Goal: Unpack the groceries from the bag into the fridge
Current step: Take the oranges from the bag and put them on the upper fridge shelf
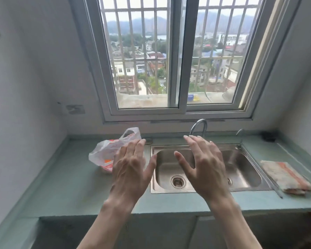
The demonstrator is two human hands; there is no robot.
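Observation:
A translucent white plastic bag (107, 151) with orange print lies on the green counter (70, 186), left of the sink, one handle loop standing up. My left hand (131, 168) hovers in front of the bag's right side, fingers straight and spread, holding nothing. Over the sink basin, my right hand (203, 168) is raised the same way, fingers spread and empty. What is inside the bag cannot be made out. No fridge is in view.
A steel sink (244, 169) with a curved tap (198, 127) is set into the counter under a barred window (178, 60). A folded striped cloth (287, 177) lies right of the sink. A dark round object (268, 136) sits at the back right corner.

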